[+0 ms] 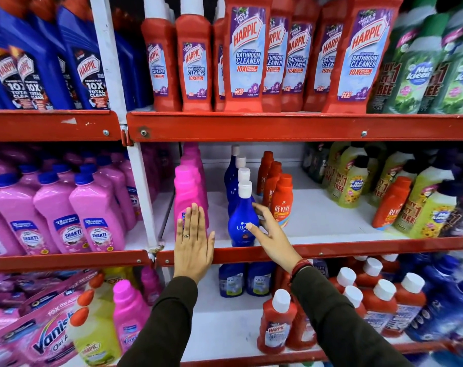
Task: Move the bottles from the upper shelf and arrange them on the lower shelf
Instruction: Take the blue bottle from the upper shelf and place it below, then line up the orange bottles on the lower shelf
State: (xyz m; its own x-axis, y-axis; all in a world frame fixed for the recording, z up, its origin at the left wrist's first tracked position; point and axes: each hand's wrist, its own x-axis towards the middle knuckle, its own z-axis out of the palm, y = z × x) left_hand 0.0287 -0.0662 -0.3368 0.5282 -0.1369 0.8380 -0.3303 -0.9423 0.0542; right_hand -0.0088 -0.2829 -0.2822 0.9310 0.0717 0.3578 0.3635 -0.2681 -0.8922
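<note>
- Bottles fill a store rack of red-edged shelves; the middle shelf [317,251] holds three short rows running front to back: pink, blue and orange
- The front blue bottle [242,221], white-capped and labelled "UJA…", stands upright at the front lip of that middle shelf, with more blue bottles lined up behind it
- The right hand [271,234] is on this blue bottle's right side; its thumb lies across the label and its fingers curve around the flank toward the back, spread a little, in a loose hold on the bottle
- Just right of it stands an orange bottle marked "REVIVE" [282,201], upright, with other orange ones behind; the right hand's fingers reach into the gap between blue and orange
- The left hand [193,246] is flat and open, fingers straight and together, palm pressed toward the front of the pink bottle [186,193]; a ring shows on one finger
- The pink bottle stands upright at the left end of the middle shelf, well apart from the blue row
- On the shelf above, red Harpic bathroom cleaner bottles [247,54] stand upright in a packed row
- On the shelf below, small red Harpic bottles [276,324] with white caps stand to the right, beneath the dark right sleeve [339,316]
</note>
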